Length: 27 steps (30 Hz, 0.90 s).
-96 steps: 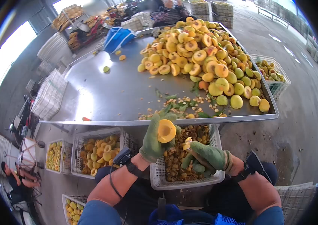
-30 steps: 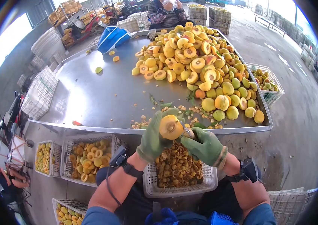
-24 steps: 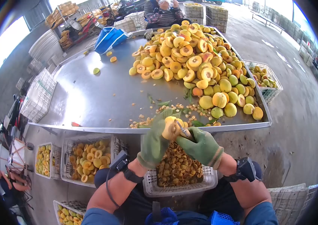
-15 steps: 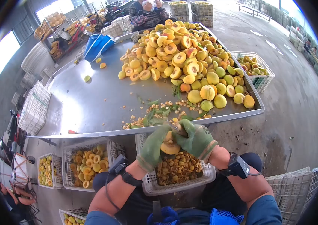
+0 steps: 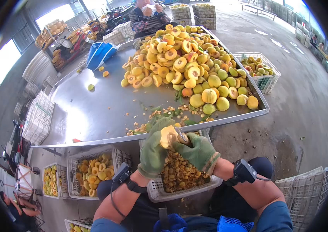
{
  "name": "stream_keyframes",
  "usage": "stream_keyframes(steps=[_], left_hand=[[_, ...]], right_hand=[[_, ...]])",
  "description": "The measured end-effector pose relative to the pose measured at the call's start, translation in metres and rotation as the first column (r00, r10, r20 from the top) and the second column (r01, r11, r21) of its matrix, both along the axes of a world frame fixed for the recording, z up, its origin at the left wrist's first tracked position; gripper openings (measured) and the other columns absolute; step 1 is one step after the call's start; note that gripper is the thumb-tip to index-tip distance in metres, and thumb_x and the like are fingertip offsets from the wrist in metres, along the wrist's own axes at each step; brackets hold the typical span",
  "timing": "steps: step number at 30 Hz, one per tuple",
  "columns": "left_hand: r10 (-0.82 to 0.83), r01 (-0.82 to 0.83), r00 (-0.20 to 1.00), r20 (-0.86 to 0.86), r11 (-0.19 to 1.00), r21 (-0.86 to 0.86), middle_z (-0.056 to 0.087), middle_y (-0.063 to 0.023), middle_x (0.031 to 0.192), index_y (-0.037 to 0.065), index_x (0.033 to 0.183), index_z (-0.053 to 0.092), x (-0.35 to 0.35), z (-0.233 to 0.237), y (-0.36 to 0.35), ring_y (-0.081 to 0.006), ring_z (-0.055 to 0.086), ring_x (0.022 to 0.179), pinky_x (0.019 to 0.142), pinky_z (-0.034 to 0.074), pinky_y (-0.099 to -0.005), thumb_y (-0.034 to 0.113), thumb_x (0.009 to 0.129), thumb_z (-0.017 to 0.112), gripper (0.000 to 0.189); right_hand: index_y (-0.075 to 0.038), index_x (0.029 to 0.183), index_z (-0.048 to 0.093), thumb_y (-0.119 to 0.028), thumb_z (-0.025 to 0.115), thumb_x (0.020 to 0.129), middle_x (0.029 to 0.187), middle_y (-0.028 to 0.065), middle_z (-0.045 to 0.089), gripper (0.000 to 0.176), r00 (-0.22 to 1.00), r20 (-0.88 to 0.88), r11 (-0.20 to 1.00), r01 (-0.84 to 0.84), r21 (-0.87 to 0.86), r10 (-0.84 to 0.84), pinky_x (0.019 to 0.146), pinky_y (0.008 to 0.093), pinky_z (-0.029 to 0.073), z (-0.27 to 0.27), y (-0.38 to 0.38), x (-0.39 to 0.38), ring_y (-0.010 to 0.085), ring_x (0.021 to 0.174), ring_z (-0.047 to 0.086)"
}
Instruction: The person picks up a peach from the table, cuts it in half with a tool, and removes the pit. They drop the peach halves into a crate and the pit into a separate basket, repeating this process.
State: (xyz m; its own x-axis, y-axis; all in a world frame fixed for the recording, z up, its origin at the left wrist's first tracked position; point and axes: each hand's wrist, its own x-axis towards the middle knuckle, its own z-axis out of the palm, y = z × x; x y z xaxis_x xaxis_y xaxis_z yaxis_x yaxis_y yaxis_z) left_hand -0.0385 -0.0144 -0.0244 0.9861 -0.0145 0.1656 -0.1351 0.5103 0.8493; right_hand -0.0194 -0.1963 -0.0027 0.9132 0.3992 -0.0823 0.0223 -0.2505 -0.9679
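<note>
Peach half (image 5: 168, 137) is sitting in my gloved left hand (image 5: 151, 154), just above the crate (image 5: 195, 197) of brown scraps (image 5: 183, 176). My left fingers are curling around it, maybe so it is not slipping. My right hand (image 5: 198, 152) is closing tight on a wood-handled tool (image 5: 182, 137), with its metal end right by the fruit. I think I am keeping both hands over the crate so bits are falling in there. The shiny metal table (image 5: 98, 110) is holding a big peach pile (image 5: 179, 62), a blue bag (image 5: 100, 55), and little pits and leaves near my edge. More peach halves (image 5: 96, 172) are lying in a crate on my left. Across the table, a person (image 5: 146, 21) is sitting, and stacked crates (image 5: 204, 16) are standing on the gray floor (image 5: 241, 141).
</note>
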Motion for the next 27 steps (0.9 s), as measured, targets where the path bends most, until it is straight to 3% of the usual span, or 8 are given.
stream_keyframes(steps=[3, 4, 11, 12, 19, 21, 23, 27], left_hand=[[-0.124, 0.156, 0.981, -0.152, 0.963, 0.220, 0.062, -0.0125, 0.133, 0.002, 0.146, 0.049, -0.001, 0.001, 0.016, -0.0214, 0.061, 0.118, 0.099, 0.053, -0.0368, 0.035, 0.108, 0.049, 0.050], [-0.078, 0.018, 0.994, 0.078, 0.811, 0.584, 0.063, -0.0094, 0.129, 0.003, 0.142, 0.053, -0.007, 0.007, 0.012, -0.0156, 0.061, 0.111, 0.095, 0.053, -0.0318, 0.034, 0.109, 0.047, 0.046], [-0.038, 0.080, 0.990, -0.135, 0.942, 0.326, 0.065, -0.0079, 0.123, 0.004, 0.138, 0.057, 0.003, -0.028, 0.032, -0.0156, 0.063, 0.109, 0.097, 0.052, -0.0316, 0.025, 0.109, 0.046, 0.038], [-0.026, 0.072, 0.991, -0.135, 0.934, 0.350, 0.065, -0.0080, 0.123, 0.003, 0.137, 0.057, 0.001, -0.023, 0.026, -0.0164, 0.064, 0.109, 0.097, 0.052, -0.0318, 0.026, 0.109, 0.046, 0.038], [-0.081, 0.132, 0.959, -0.270, 0.976, 0.175, 0.064, -0.0097, 0.131, 0.002, 0.139, 0.055, -0.002, -0.010, 0.022, -0.0187, 0.063, 0.113, 0.102, 0.051, -0.0337, 0.024, 0.106, 0.053, 0.040], [-0.060, 0.035, 0.997, 0.038, 0.883, 0.468, 0.064, -0.0099, 0.130, 0.002, 0.140, 0.055, -0.005, -0.011, 0.017, -0.0178, 0.063, 0.114, 0.103, 0.051, -0.0338, 0.024, 0.107, 0.053, 0.040], [-0.088, 0.008, 0.989, 0.116, 0.829, 0.559, 0.064, -0.0101, 0.130, 0.001, 0.141, 0.055, -0.006, -0.010, 0.016, -0.0174, 0.063, 0.114, 0.102, 0.052, -0.0338, 0.026, 0.108, 0.052, 0.042], [-0.067, 0.134, 0.984, -0.167, 0.891, 0.434, 0.065, -0.0098, 0.128, 0.000, 0.140, 0.056, -0.003, -0.009, 0.016, -0.0165, 0.063, 0.113, 0.100, 0.052, -0.0333, 0.032, 0.111, 0.047, 0.044]], right_hand=[[-0.002, 0.102, 0.067, -0.033, 0.074, 0.094, 0.086, 0.0196, 0.072, 0.033, 0.959, 0.282, 0.994, 0.039, -0.104, -0.008, 0.069, 0.0424, 0.053, -0.007, -0.004, 0.003, 0.0364, 0.077, 0.070], [-0.002, 0.101, 0.067, -0.033, 0.074, 0.093, 0.085, 0.0193, 0.072, 0.033, 0.955, 0.297, 0.992, 0.033, -0.123, 0.005, 0.069, 0.0429, 0.053, -0.003, -0.005, 0.003, 0.0379, 0.078, 0.069], [-0.006, 0.102, 0.065, -0.029, 0.073, 0.091, 0.090, 0.0186, 0.072, 0.027, 0.829, 0.508, 0.929, -0.039, -0.368, 0.236, 0.072, 0.0476, 0.053, -0.014, -0.005, -0.001, 0.0412, 0.084, 0.069], [-0.005, 0.090, 0.060, -0.019, 0.072, 0.089, 0.082, 0.0170, 0.067, 0.018, 0.789, 0.582, 0.943, 0.011, -0.333, 0.196, 0.066, 0.0482, 0.051, -0.011, -0.003, -0.005, 0.0400, 0.076, 0.066], [-0.006, 0.102, 0.062, -0.027, 0.068, 0.093, 0.087, 0.0176, 0.070, 0.023, 0.800, 0.533, 0.872, 0.026, -0.489, 0.275, 0.072, 0.0487, 0.054, -0.007, -0.004, -0.006, 0.0383, 0.083, 0.069], [-0.006, 0.097, 0.060, -0.026, 0.070, 0.091, 0.082, 0.0169, 0.068, 0.023, 0.787, 0.555, 0.870, 0.049, -0.491, 0.269, 0.070, 0.0484, 0.052, -0.013, -0.005, -0.007, 0.0387, 0.080, 0.068], [-0.006, 0.097, 0.061, -0.026, 0.069, 0.092, 0.083, 0.0165, 0.068, 0.022, 0.791, 0.546, 0.859, 0.051, -0.510, 0.276, 0.070, 0.0489, 0.052, -0.016, -0.006, -0.006, 0.0383, 0.080, 0.068], [-0.007, 0.100, 0.062, -0.024, 0.068, 0.091, 0.085, 0.0161, 0.069, 0.020, 0.799, 0.531, 0.836, 0.067, -0.544, 0.282, 0.071, 0.0494, 0.053, -0.014, -0.010, -0.008, 0.0377, 0.081, 0.069]])
